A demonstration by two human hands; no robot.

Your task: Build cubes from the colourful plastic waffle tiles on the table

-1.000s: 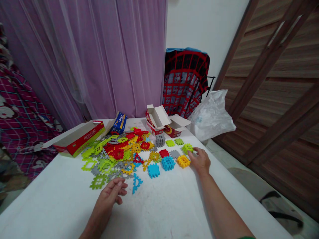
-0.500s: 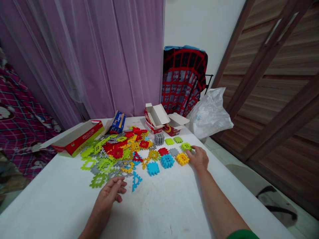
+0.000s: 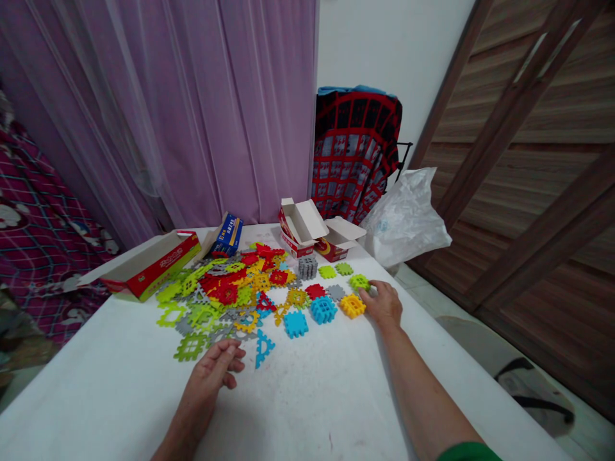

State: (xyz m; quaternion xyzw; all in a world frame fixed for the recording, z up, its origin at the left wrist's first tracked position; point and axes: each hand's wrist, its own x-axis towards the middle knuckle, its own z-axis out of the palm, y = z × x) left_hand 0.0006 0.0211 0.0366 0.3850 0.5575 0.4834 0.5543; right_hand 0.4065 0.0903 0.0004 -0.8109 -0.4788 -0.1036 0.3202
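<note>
- Lime-green plastic block with notched edges (image 3: pixel 359 282) sits right of centre in the frame, at the right end of the toys scattered over the white table (image 3: pixel 312 397).
- We see the right hand (image 3: pixel 384 304) lying palm-down just right of that block, its fingertips (image 3: pixel 372 291) touching it; we cannot tell whether they pinch it.
- Just left of this hand lies a yellow plastic block (image 3: pixel 352 306), and further left are two sky-blue plastic blocks (image 3: pixel 323 310) (both chunky, with toothed rims).
- We find the left hand (image 3: pixel 214 368) at lower centre-left, palm down on the table, fingers loosely curled and holding nothing.
- Nearest its fingers lie a blue triangular plastic frame (image 3: pixel 262 349) to the right and a green flat grid piece (image 3: pixel 191 347) to the upper left.
- Both hands are well apart.
- Above them a heap of red, yellow, green and grey pieces (image 3: pixel 230 291) spreads across the middle.
- Behind the heap we see a long red-and-green cardboard box (image 3: pixel 154 267) and open red-and-white cartons (image 3: pixel 307 232).
- At the table's right edge bulges a white plastic bag (image 3: pixel 406 218).
</note>
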